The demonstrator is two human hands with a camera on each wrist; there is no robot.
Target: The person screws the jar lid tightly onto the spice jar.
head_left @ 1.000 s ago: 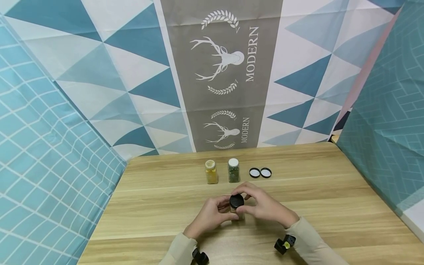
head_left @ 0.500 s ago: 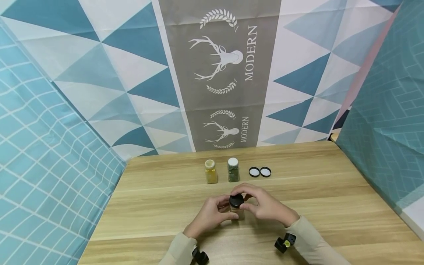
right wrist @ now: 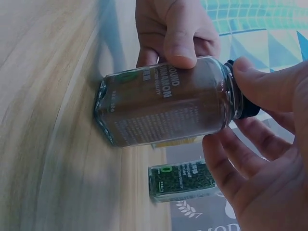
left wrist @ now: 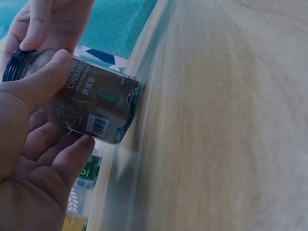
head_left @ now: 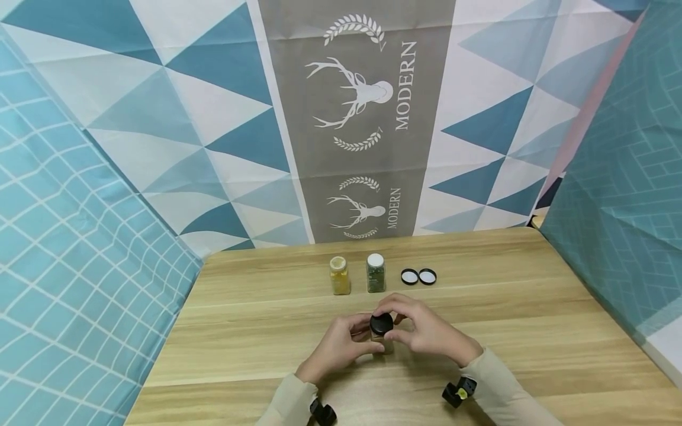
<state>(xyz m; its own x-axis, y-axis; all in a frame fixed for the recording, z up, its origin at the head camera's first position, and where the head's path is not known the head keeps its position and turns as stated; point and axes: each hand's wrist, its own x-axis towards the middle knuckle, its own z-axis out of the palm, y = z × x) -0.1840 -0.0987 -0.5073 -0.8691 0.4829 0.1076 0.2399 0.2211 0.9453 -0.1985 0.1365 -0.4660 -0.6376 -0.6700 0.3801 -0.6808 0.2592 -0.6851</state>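
Observation:
A square glass jar of brown powder [left wrist: 91, 96], labelled cinnamon, stands upright on the table near its front, capped with a black lid [head_left: 381, 323]. The left hand [head_left: 341, 348] grips the jar's body from the left, thumb in front and fingers behind. From the right, the right hand [head_left: 426, 332] pinches the black lid between thumb and fingers. In the right wrist view, the jar [right wrist: 163, 103] shows its label, the right thumb lies on the lid's rim [right wrist: 248, 108], and the left thumb presses the glass.
Behind the hands stand an uncapped-looking jar of yellow contents [head_left: 340, 278] and a white-topped jar of green flakes [head_left: 376, 277]. Two black-rimmed lids [head_left: 409, 276] with white insides lie side by side to their right. Patterned cloth [head_left: 367, 118] hangs beyond the wooden table [head_left: 256, 331].
The right thumb has shifted slightly along the lid's near edge since the earliest frame. The left hand and the jar have stayed practically in place.

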